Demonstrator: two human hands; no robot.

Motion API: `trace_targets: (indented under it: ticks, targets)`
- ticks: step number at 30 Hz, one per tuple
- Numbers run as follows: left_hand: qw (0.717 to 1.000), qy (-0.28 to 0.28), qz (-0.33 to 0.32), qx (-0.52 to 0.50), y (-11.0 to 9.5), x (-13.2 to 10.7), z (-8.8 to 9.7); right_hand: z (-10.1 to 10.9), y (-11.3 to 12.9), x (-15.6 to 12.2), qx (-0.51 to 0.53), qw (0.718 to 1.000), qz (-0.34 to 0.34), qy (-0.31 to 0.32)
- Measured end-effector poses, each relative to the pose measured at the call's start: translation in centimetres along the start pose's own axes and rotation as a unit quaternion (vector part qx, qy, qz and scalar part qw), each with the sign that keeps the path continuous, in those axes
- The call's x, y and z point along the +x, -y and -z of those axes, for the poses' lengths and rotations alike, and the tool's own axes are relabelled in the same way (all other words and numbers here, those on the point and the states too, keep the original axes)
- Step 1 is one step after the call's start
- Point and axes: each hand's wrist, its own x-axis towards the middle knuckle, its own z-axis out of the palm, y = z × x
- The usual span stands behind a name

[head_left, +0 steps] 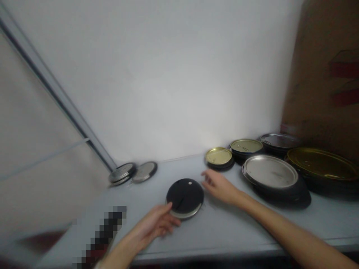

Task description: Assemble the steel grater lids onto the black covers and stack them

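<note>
A round lid (185, 196) with a black top, a small pale dot and a silvery rim is in front of me at the middle of the table. My left hand (159, 222) has it by the lower left edge, thumb over the top and curled fingers at the rim. Just off its right edge is my right hand (217, 184), fingers slightly bent and apart, with nothing visible in it. Both hands are somewhat blurred.
Stacked gold lids (218, 156), a larger silver lid (270, 172) and a big gold lid (322, 164) line the right side. Silver discs (122, 172) lie at the back left. A brown cardboard box (322, 74) stands at right against the white wall (179, 74).
</note>
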Motion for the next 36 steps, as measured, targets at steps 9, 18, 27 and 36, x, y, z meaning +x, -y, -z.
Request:
trace_targets:
  ticks: [9, 18, 27, 36]
  targets:
    - [0.996, 0.052, -0.01, -0.067, -0.2, -3.4, -1.7, -0.4, 1.5, -6.0, -0.166, 0.982, -0.025, 0.087]
    - [0.993, 0.102, -0.016, -0.065, -1.6, -2.0, -5.4, 2.7, 1.1, -6.6, -0.169, 0.968, -0.044, 0.183]
    - [0.981, 0.125, -0.081, 0.128, 0.1, 0.3, -7.5, 5.1, 4.5, -5.6, -0.174, 0.937, -0.133, 0.271]
    - [0.756, 0.011, -0.355, 0.551, 0.2, 0.2, -9.2, 3.6, 2.5, -5.5, -0.001, 0.974, -0.139, 0.177]
